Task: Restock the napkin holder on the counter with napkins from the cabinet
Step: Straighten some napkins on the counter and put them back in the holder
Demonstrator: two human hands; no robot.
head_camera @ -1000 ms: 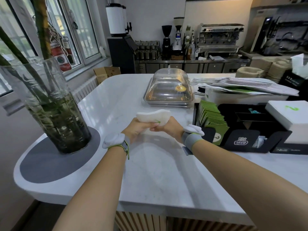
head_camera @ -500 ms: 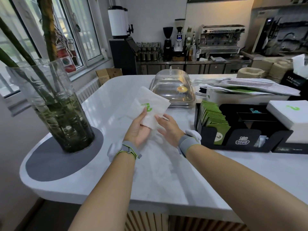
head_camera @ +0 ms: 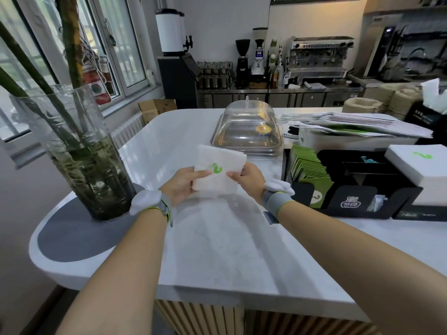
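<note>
Napkins (head_camera: 219, 172): a thin white stack with a green mark, held upright above the worktop (head_camera: 217, 238), left of the black napkin holder (head_camera: 350, 187).
Handling: judged light, soft and limp; sheets could fan or slip, so opposite side edges are best pinched.
Left hand (head_camera: 183, 183): grip closed on the stack's left edge, thumb across the front.
Right hand (head_camera: 249, 180): grip closed on the right edge.
Change: half a second ago the stack was tilted and held by the left hand alone, the right open beside it; now it is squared between both.
Surroundings: glass vase (head_camera: 79, 153) at left, domed tray (head_camera: 248, 131) beyond.
</note>
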